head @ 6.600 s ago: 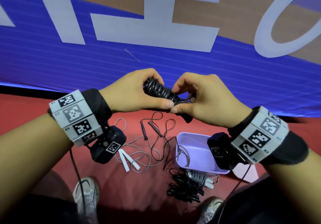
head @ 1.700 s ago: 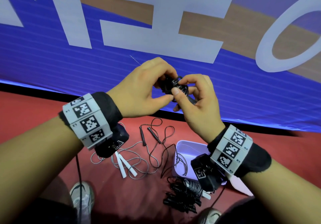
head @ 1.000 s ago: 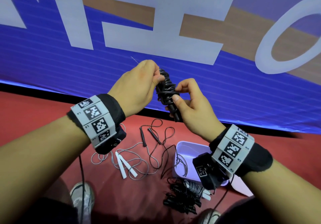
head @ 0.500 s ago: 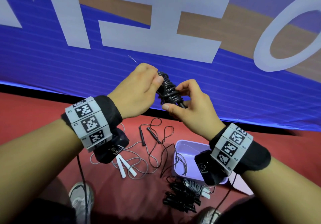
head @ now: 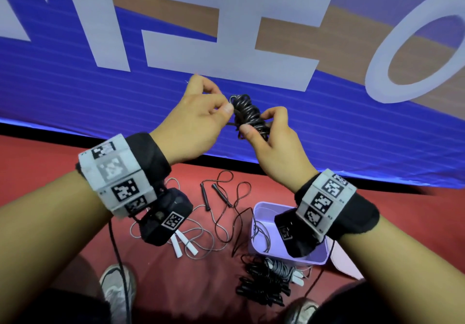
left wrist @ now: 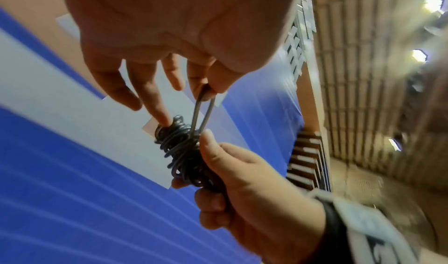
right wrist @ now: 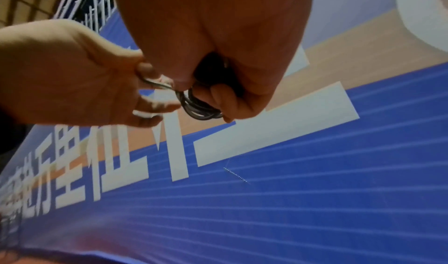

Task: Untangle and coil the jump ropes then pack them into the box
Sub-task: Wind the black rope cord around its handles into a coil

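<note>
White characters "程", "位" on banner (right wrist: 290, 201)

Coiled black rope (head: 247, 112): glossy, smooth, plastic-looking. Box (head: 261, 245): smooth lilac plastic. Floor (head: 45, 172): matt red. Wristbands (head: 151, 157): black cloth.

Black coiled rope (head: 247, 112) between left hand (head: 193, 122) and right hand (head: 271, 147), grey-sheened in the left wrist view. Grey wristbands (head: 115, 172) over black cuffs, printed with black-and-white square codes. Below the hands: red floor (head: 50, 162), lilac box (head: 264, 243), loose black rope (head: 221, 213), white-handled grey rope (head: 186, 242), black bundle (head: 261, 283) beside what looked like a grey one. Behind the hands: blue banner (head: 100, 97), faintly striped, with pale lettering and tan bands.
</note>
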`<action>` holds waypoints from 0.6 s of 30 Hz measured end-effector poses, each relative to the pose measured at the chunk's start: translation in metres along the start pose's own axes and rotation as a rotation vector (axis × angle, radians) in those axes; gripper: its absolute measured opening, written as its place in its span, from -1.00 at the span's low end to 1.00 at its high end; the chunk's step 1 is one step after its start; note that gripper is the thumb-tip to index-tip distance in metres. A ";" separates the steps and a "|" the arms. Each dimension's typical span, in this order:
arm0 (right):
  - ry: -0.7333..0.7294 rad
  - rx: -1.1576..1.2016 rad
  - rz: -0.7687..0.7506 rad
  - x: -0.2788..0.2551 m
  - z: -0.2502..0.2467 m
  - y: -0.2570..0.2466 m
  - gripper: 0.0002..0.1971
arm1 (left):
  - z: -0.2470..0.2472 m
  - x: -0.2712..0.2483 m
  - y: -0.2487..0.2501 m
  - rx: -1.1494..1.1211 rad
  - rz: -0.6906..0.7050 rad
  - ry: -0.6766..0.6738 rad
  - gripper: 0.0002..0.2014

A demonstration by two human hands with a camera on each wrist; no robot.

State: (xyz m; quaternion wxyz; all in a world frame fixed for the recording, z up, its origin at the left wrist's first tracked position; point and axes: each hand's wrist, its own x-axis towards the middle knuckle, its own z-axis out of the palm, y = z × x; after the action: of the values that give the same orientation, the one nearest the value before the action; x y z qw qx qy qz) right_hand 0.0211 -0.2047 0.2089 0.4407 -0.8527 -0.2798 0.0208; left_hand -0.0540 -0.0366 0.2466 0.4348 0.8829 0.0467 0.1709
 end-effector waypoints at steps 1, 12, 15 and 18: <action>0.019 0.069 0.039 0.002 -0.002 -0.001 -0.61 | -0.004 0.003 0.000 -0.090 -0.056 -0.017 -0.67; 0.108 0.895 0.203 0.005 -0.024 -0.016 -0.62 | -0.029 0.011 -0.023 -0.039 -0.195 -0.149 -0.66; 0.031 0.883 0.192 -0.002 -0.024 -0.016 -0.47 | -0.021 0.012 -0.029 -0.022 -0.257 -0.100 -0.74; 0.023 0.880 0.232 -0.005 -0.023 -0.010 -0.53 | -0.016 0.009 -0.023 -0.166 -0.293 -0.081 -0.81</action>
State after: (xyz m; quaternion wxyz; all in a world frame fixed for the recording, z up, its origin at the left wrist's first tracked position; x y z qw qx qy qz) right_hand 0.0185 -0.2199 0.2301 0.7591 -0.6100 -0.1418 0.1775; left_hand -0.0498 -0.0080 0.2397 0.5282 0.8338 0.1431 0.0730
